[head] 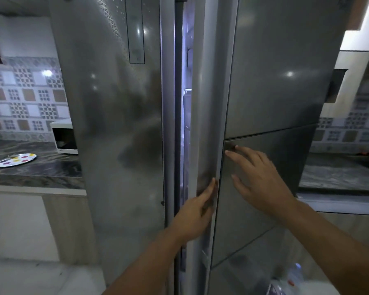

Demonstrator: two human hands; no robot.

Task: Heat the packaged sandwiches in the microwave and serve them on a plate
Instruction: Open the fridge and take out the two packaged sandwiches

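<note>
A tall steel side-by-side fridge fills the view. Its right door [275, 81] stands slightly ajar, and a lit strip of the interior [185, 103] shows in the gap. My left hand [195, 213] rests on the inner edge of that door, fingers straight along the handle recess. My right hand [258, 177] lies flat against the door's lower panel, fingers spread and pointing left. A white microwave [64, 137] sits on the counter at the left, partly hidden by the fridge's left door [119, 124]. A white plate with coloured dots [15, 160] lies on that counter. No sandwiches are visible.
A dark marbled counter [41, 173] runs to the left of the fridge, with patterned tiles behind it. Another counter [339, 175] lies to the right. A clear plastic bottle [294, 275] shows at the bottom right edge.
</note>
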